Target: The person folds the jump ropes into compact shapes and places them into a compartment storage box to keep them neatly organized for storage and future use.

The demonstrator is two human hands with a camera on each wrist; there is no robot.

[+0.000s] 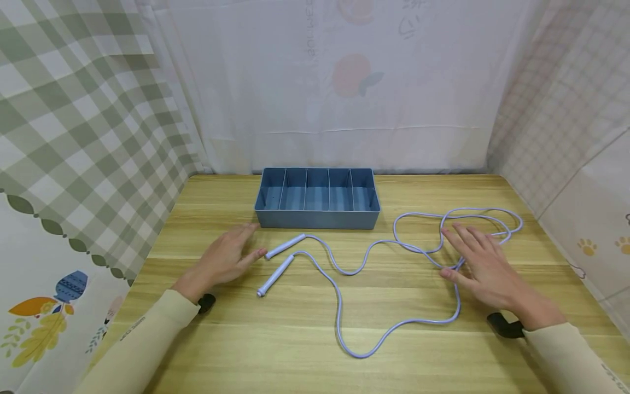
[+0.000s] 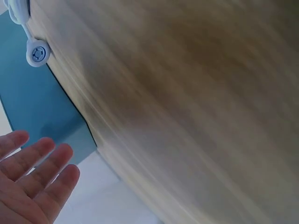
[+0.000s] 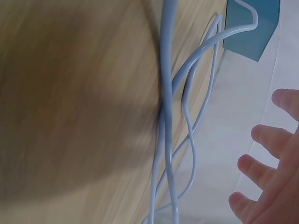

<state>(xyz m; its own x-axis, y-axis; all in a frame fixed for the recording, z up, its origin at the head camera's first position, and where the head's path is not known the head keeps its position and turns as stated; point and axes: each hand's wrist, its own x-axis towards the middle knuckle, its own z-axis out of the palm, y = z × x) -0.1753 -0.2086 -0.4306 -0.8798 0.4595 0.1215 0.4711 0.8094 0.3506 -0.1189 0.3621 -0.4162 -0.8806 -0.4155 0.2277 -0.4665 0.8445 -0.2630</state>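
Your left grip [image 1: 221, 260] lies at the left with fingers straight and nothing held, its thumb tip right by the end of the far handle [image 1: 286, 246]; whether they touch, you can't tell from here. And over on the right, your right grip [image 1: 484, 268] has its fingers spread above the looped cord [image 1: 361, 357], none curled round it, with the right wrist view showing the fingertips apart from it.

Just in from your left fingers, the near handle [image 1: 275, 276] lies roughly parallel to the far one, both slanting up toward the tray. A good pick, I'd judge, takes both at once: thumb on one side, fingers on the other, squeezing them side by side before you lift.

Out to the right goes the jump rope's cord, one wide bend dipping nearest you, a shallower one farther off, then loops crossing under your right grip. There's your snag risk! Gather from that crossing with a light pinch, likely slipping the loops over each other rather than tugging, since a pull could tighten them and swing the handles.

Beyond, the blue divided tray [image 1: 317, 220] sits at the desk's [image 1: 226, 339] far edge, close behind the far handle, so lift clear of its near wall.
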